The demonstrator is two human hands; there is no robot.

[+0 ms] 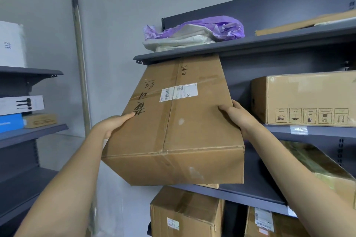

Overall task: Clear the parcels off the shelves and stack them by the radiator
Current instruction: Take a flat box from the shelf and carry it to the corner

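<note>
A large brown cardboard parcel [177, 127] with a white shipping label and black handwriting tilts out of the dark grey shelf unit [289, 131], its near end low and beyond the shelf edge. My left hand [113, 123] grips its left side, thumb on top. My right hand [240, 117] grips its right side, thumb on the top face. The parcel's far end is tucked under the shelf above [212, 52]. No radiator is in view.
Another carton [308, 100] with handling symbols stands on the same shelf to the right. A purple and white bag [192, 32] lies on the top shelf. More cartons [185, 215] sit on lower shelves. A second shelf unit [28, 131] at the left holds small boxes.
</note>
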